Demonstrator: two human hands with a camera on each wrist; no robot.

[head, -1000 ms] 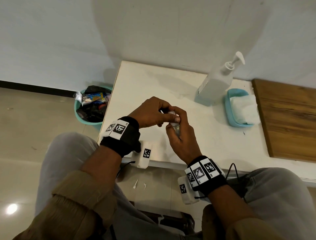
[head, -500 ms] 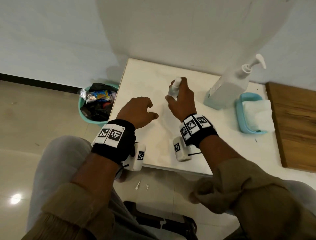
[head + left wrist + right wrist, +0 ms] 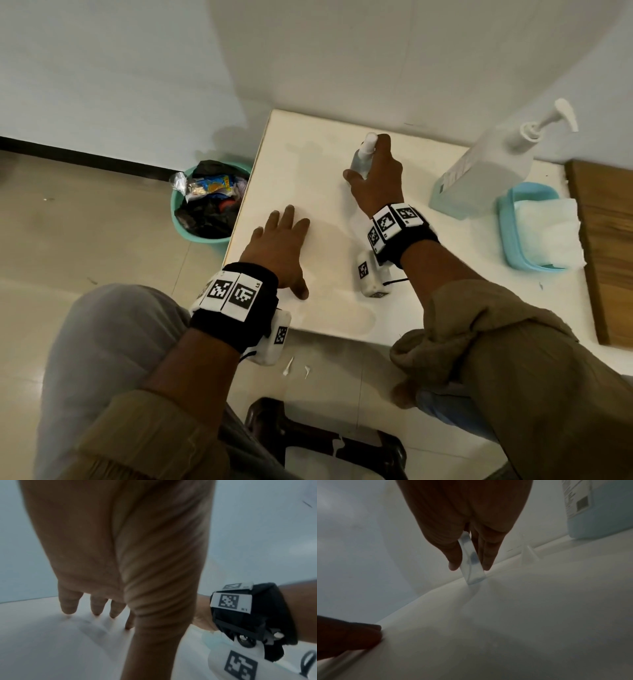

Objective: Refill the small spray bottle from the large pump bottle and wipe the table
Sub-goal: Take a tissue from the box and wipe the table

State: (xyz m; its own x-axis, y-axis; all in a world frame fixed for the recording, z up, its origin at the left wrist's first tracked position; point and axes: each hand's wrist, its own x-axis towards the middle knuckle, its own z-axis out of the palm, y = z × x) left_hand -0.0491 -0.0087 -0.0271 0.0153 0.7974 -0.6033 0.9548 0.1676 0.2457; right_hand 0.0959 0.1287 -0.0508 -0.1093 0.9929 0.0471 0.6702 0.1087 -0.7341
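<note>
Two hands we log on the white table (image 3: 318, 178). Nearest, the left hand (image 3: 279, 251) lies flat, fingers straight, palm down by the table's left edge. Beyond it, the right hand (image 3: 376, 181) grips the spray bottle (image 3: 363, 156), its base touching the tabletop, thumb and fingers around the clear body. Farther right we note the pump bottle (image 3: 493, 164), upright, just beside a blue tray (image 3: 507, 236) of white cloth (image 3: 548, 229).

My left hand (image 3: 279, 245) flat on bench (image 3: 308, 164) near front-left corner. My right hand (image 3: 378, 181) farther back, around spray bottle (image 3: 361, 157). Pump bottle (image 3: 486, 168) right of it; tissue tray (image 3: 513, 233) beyond. Waste bin (image 3: 205, 205) on floor, left of bench.
</note>
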